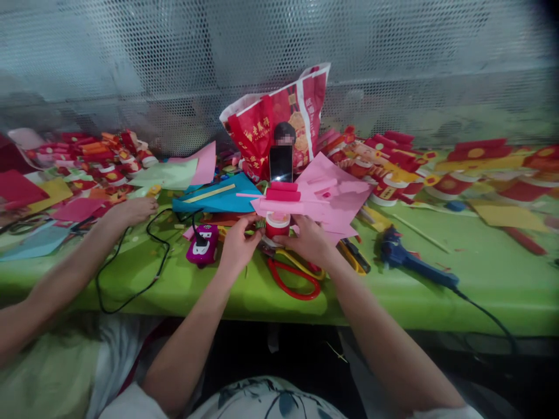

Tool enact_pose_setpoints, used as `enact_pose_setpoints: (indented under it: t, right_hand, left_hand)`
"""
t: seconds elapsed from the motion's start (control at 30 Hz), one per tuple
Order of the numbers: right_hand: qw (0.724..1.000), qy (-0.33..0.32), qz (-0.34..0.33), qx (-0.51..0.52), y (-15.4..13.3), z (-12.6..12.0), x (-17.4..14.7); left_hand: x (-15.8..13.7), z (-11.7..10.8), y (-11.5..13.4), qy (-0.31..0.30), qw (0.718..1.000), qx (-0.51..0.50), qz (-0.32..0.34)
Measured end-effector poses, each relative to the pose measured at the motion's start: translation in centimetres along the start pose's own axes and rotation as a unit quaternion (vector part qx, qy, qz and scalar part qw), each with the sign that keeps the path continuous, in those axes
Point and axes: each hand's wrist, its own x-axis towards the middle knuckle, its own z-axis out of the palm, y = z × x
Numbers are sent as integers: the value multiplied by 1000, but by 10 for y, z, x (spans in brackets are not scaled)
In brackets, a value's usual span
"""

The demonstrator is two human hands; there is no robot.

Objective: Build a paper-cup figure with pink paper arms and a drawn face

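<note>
A small red cup (278,228) with a white rim stands in the middle, a pink roll-topped paper piece directly behind it. Fingers and thumb of my right hand (313,240) close round the cup's right side. On its left, my left hand (238,244) pinches a small green ridged piece (261,223) against or just beside the cup; contact with the cup is unclear. Red and yellow handled scissors (297,279) lie below the cup, blades hidden. Dark pink paper rolls (283,191) sit behind it, in front of an upright phone (280,163).
Another person's hand (135,211) reaches in from the left. A purple toy-like device (203,245) with a black cable lies left of me. On the right are a yellow utility knife (354,256) and a blue glue gun (414,265). Pink paper (334,192) and a red bag (257,131) stand behind.
</note>
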Motion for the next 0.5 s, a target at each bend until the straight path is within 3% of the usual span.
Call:
enact_pose_setpoints:
  t: [0.5]
  right_hand:
    - [998,-19,32,-50,-11,-6,-1]
  left_hand:
    - [3,4,-4,-12,1000,-26,-5]
